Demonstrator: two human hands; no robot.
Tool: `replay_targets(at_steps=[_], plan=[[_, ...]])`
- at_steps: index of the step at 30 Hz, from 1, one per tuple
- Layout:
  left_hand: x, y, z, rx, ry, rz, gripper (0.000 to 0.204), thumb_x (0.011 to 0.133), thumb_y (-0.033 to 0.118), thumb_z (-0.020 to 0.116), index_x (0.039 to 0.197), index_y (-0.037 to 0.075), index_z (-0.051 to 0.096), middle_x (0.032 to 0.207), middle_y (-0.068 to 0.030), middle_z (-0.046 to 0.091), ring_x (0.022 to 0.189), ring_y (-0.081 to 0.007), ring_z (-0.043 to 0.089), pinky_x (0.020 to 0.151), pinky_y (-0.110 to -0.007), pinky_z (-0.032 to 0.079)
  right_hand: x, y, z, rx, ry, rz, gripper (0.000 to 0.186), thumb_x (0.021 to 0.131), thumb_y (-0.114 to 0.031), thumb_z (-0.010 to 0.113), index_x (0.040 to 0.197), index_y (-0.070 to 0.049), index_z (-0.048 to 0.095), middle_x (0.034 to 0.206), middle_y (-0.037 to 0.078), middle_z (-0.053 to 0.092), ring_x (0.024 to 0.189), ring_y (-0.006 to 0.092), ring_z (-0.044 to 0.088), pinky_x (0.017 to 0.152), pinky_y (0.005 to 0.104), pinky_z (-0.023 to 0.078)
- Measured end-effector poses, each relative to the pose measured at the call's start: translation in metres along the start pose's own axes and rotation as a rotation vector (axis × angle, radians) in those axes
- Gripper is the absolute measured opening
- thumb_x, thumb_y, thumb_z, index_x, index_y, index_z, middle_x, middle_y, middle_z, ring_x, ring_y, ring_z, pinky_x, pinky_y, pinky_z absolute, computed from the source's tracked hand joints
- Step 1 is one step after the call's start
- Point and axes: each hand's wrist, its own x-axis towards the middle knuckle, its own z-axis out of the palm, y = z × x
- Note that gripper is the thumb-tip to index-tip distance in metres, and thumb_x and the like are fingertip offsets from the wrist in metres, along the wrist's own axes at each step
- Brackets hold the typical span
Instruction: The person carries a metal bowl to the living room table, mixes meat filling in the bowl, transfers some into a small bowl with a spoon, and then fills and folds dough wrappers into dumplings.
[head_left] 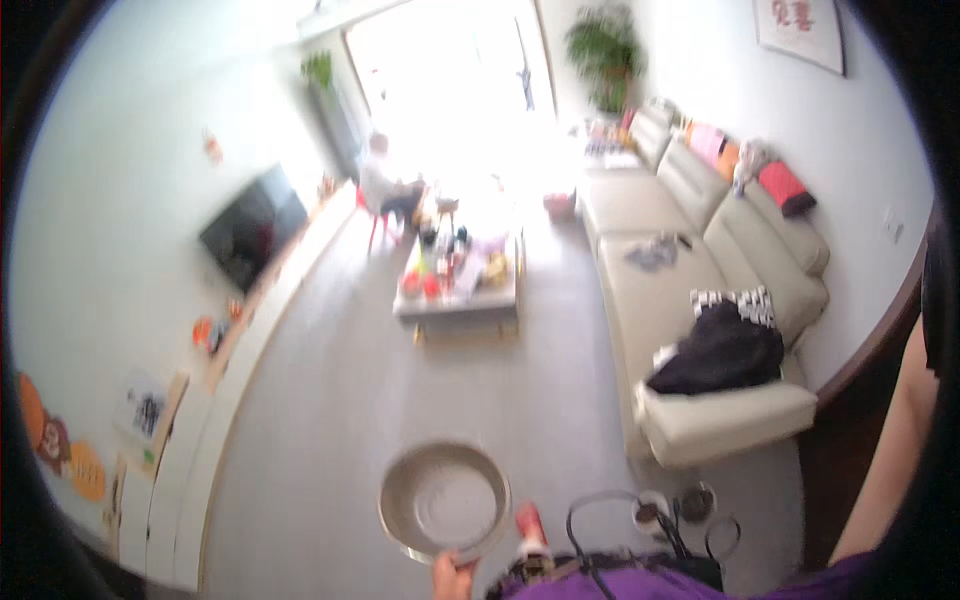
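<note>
A round metal basin [445, 458] is held out in front of me, low in the view, over the grey floor. It looks bare inside. My left hand [453, 577] is closed on its near rim. My right arm [885, 455] reaches up along the right edge of the view beside a dark brown door or panel, and its hand is out of sight. Just right of the basin, a foot in a red shoe [530, 522] shows on the floor. Dark cables [610, 500] hang in front of my purple top.
A long beige sofa [645, 270] with a black garment [720, 350] lines the right wall. Two bowls [696, 500] stand on the floor near me. Ahead is a cluttered coffee table [455, 308], with a seated person [378, 185] behind. A low white cabinet [205, 470] runs along the left.
</note>
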Motion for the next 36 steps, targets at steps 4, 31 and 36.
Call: replay_targets(at_steps=[4,31,36], plan=[[0.114,0.084,0.098,-0.037,-0.062,-0.250,0.048,0.085,0.011,0.036,0.128,-0.008,0.038,0.124,-0.0240,0.050,0.114,-0.0391,0.051,0.093,-0.056,0.046,0.037,0.090,-0.005,-0.064,-0.083,0.019,0.061,0.085,-0.029,0.064,0.134,-0.001,0.041,0.090,0.007,0.057,0.072,0.0159,0.055,0.070,0.0287,0.049],[0.621,0.102,0.442,-0.242,0.230,-0.540,0.028,0.078,0.002,0.046,0.104,-0.007,0.046,0.099,-0.0224,0.059,0.085,-0.0369,0.064,0.069,-0.048,0.060,0.093,0.581,-0.146,0.153,0.155,0.309,0.062,0.087,-0.030,0.062,0.135,0.000,0.039,0.085,0.006,0.056,0.068,0.0142,0.053,0.067,0.0271,0.049],[0.720,0.107,0.496,-0.204,0.234,-0.553,0.028,0.080,0.002,0.045,0.106,-0.008,0.044,0.103,-0.0226,0.056,0.088,-0.0369,0.063,0.070,-0.047,0.060,0.055,0.723,-0.105,0.063,0.264,0.805,0.056,0.100,-0.041,0.037,0.137,0.000,0.036,0.074,-0.003,0.050,0.047,0.0002,0.035,0.041,0.0146,0.028]])
